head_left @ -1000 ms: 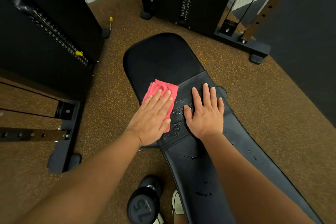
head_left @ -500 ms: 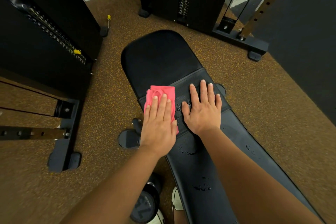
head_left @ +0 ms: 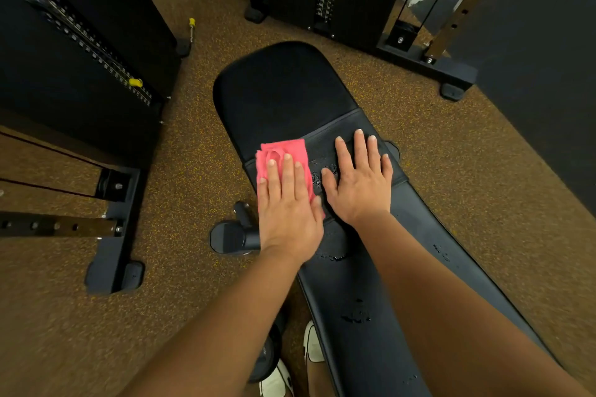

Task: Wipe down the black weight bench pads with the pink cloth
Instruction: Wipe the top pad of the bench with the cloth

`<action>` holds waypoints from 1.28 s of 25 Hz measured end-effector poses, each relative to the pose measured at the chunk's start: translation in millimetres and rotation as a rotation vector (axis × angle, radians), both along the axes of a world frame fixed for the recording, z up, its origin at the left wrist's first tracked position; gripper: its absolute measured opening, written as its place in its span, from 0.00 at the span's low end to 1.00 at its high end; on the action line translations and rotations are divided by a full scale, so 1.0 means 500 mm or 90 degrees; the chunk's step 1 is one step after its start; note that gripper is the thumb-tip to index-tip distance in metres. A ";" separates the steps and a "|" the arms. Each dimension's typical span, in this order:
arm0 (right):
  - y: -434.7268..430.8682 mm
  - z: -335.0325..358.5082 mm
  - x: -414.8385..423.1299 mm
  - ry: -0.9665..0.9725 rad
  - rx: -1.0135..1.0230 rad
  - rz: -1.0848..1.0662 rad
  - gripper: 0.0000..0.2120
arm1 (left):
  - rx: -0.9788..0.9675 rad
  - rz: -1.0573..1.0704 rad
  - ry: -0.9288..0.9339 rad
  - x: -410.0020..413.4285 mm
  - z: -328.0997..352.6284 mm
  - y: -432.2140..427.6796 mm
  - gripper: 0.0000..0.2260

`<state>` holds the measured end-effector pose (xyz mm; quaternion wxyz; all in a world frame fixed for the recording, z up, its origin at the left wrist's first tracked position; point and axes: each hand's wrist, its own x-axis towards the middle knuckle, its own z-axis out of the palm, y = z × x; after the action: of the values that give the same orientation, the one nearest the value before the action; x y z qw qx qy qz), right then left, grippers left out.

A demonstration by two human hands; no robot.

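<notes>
Head view looks down on the left hand (head_left: 288, 206), laid flat with straight fingers close together on the pink cloth (head_left: 283, 151), pressing it onto the black surface at the left edge of the textured band (head_left: 325, 135) where the rounded seat pad (head_left: 280, 90) meets the long back pad (head_left: 380, 348). A flat palm likely spreads pressure across the cloth so it sweeps a wide strip. The right hand (head_left: 361, 184) rests just beside it, palm down, fingers straight and slightly spread, holding nothing; it seems placed to brace the person's lean. The cloth is folded into a small rectangle, its far half showing beyond the fingertips, lightly creased. Wet droplets (head_left: 356, 317) glisten between the two hands and further down the back pad, so that stretch looks not yet wiped; the seat pad looks matte and dry.
</notes>
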<state>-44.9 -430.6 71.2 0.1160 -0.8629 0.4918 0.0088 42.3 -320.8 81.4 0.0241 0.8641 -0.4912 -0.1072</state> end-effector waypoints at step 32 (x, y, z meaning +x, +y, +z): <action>-0.014 -0.001 -0.026 -0.045 0.007 0.006 0.28 | 0.024 -0.336 -0.064 0.050 0.010 -0.049 0.31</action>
<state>-58.2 -437.7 70.9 0.1377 -0.8645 0.4831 -0.0186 67.5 -345.1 86.6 -0.0452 0.7108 -0.6978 -0.0760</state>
